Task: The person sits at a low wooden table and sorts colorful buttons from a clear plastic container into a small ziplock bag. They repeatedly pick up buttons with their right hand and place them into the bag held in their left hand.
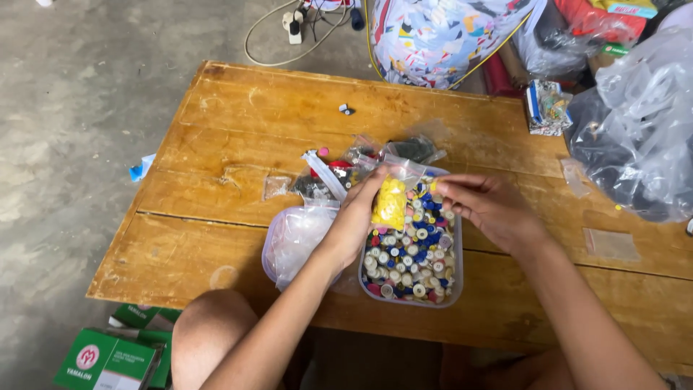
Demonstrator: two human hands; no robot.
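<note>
Above the clear rectangular plastic tub of mixed coloured buttons [411, 278] on the wooden worktop [238, 123], left hand [357, 217] pinches the small clear bag of yellow buttons [390, 202] upright at its left edge, right hand [485, 206] fingers curled at its top-right, both equally near.

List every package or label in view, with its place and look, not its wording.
Green boxes: floor, bottom left, rectangular, green and white with a red round emblem.
Small bag: clear, yellow pieces inside, between the left hand and right hand.
Printed packet: table's far right, blue-edged, multicoloured.
</note>
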